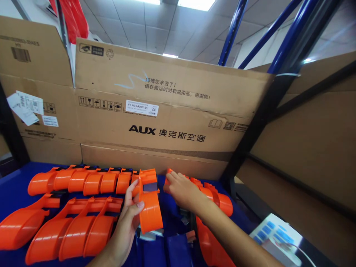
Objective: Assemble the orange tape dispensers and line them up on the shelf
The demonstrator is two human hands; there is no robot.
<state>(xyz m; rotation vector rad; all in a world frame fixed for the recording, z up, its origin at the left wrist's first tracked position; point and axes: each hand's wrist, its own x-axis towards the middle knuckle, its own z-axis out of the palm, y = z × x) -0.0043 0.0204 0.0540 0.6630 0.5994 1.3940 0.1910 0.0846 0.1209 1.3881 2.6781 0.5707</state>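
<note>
Where nested rows of orange shells [83, 181] lie across the blue tabletop [13, 185], the left hand [126, 220] pinches one orange dispenser shell [150, 207] upright, thumb on its curved face, just beside the back row's end. The glossy moulded plastic looks slippery, so a light pinch might let it tip onto that row. The right hand [180, 191] lies over the right-hand stack [219, 202]; whether it grips, I cannot tell. Behind stands a matte corrugated carton [167, 111].

Glossy smooth orange plastic shell [150, 207]; matt brown cardboard box [167, 111].
</note>
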